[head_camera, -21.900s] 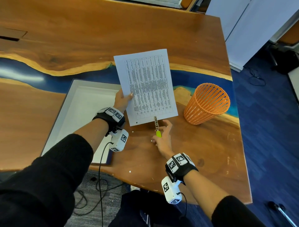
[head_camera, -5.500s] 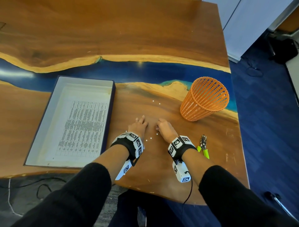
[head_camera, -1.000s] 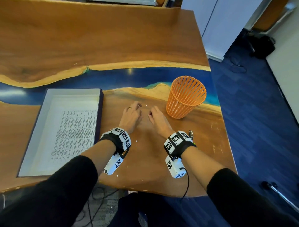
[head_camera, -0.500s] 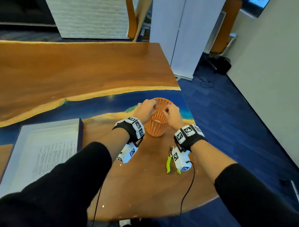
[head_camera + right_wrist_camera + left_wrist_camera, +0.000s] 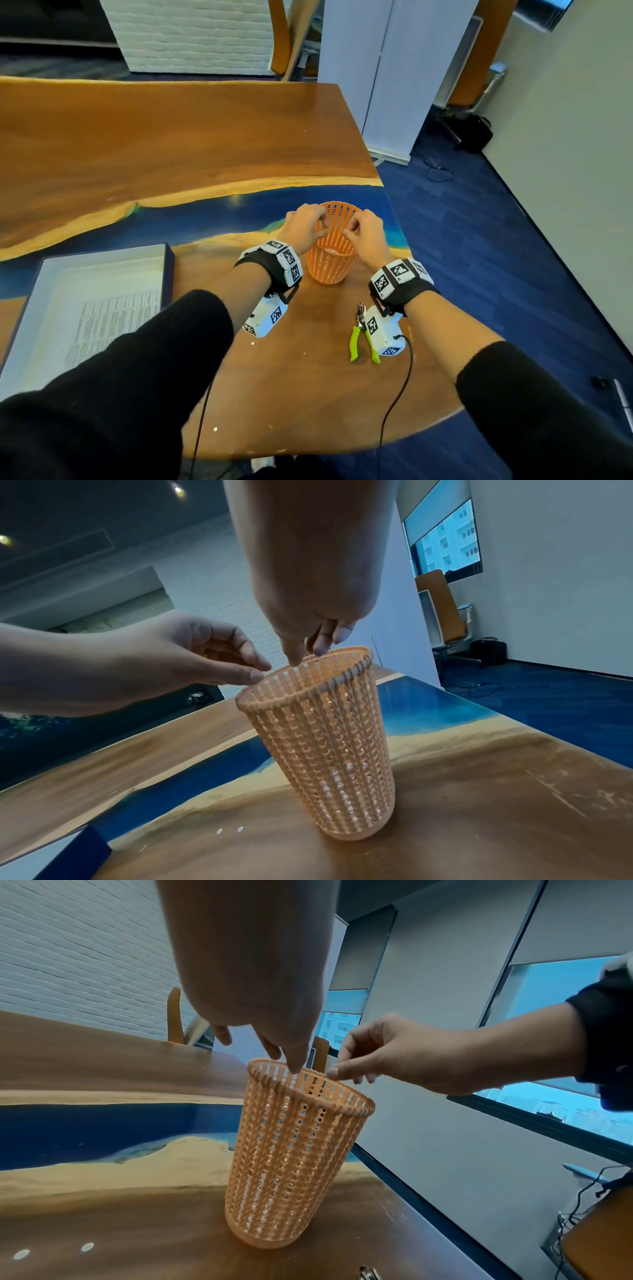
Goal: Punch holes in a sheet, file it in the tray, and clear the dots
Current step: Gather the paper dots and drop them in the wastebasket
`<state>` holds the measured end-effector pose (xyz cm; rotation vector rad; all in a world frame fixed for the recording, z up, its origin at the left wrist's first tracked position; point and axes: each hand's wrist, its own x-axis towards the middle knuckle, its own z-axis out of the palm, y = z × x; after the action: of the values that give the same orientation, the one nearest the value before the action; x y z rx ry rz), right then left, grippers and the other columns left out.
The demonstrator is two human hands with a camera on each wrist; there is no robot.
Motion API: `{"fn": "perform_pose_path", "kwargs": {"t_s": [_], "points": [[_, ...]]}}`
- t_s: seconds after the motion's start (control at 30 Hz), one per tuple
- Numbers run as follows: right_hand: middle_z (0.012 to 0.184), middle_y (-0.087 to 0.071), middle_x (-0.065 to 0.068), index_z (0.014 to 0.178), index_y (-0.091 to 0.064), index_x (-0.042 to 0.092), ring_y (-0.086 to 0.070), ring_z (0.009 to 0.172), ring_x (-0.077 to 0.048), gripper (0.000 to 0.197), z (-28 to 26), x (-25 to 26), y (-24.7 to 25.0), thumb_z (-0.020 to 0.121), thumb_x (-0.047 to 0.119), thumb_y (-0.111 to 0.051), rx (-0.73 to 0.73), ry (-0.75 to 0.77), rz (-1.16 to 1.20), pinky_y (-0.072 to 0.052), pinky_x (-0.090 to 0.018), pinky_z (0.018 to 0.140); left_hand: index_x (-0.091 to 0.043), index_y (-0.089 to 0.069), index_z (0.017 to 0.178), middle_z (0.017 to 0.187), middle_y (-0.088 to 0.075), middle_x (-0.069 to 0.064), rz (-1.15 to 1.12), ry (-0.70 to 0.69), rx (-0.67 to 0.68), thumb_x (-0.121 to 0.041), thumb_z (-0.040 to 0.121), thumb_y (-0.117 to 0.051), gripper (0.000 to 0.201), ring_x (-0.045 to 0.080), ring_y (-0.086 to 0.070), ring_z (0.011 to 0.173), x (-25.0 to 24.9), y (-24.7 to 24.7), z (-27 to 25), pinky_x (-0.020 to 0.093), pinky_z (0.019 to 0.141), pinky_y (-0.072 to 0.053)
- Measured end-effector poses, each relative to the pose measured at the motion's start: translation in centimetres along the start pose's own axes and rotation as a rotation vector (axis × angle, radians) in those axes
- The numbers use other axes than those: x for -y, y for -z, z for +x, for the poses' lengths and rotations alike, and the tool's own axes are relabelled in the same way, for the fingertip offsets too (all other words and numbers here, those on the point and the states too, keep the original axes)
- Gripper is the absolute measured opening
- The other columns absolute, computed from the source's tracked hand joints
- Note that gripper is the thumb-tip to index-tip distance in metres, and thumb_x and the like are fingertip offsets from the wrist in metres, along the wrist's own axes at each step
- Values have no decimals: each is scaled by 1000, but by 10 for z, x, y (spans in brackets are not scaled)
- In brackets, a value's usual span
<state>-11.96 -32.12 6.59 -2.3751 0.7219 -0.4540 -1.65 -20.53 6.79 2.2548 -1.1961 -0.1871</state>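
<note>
Head view, centre of frame: the left hand (image 5: 303, 226) and right hand (image 5: 368, 233) are poised over the rim of the upright orange basket (image 5: 330, 265), each with thumb and fingertips drawn together; whether either pinch contains a dot cannot be determined. Loose white dots (image 5: 215, 429) lie on the wooden table (image 5: 137, 137) towards the lower edge. Green-handled punch pliers (image 5: 359, 337) lie below the basket, and at left the tray (image 5: 169, 270) contains the printed sheet (image 5: 109, 329).
</note>
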Motion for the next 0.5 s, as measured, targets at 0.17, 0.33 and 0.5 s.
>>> {"fn": "perform_pose_path", "kwargs": {"t_s": [0.17,0.33,0.5], "points": [[89,-55,-8,85,-55,7,-51,75,-17,6,5,23,-11,86,9,-60,-76,139,46,-45,-30,70,-16,-59,88,98,-61,0,-57,68,-131,-25,93,-54,12,17,-53,95,15,7,-7,40,84,-37],[89,-53,-9,87,-56,4,-44,71,-11,6,3,69,-52,89,10,-57,2,367,90,-34,-21,64,-14,-63,97,104,-62,2,29,248,-146,-24,94,-51,16,22,-55,102,75,12,-38,41,86,-41],[93,-55,-13,88,-60,1,-44,79,-13,6,-7,68,-116,87,2,-54,172,332,77,-38,-28,73,-17,-55,122,132,-52,1,210,430,87,-25,91,-59,32,23,-47,125,130,2,-86,44,100,-38]]}}
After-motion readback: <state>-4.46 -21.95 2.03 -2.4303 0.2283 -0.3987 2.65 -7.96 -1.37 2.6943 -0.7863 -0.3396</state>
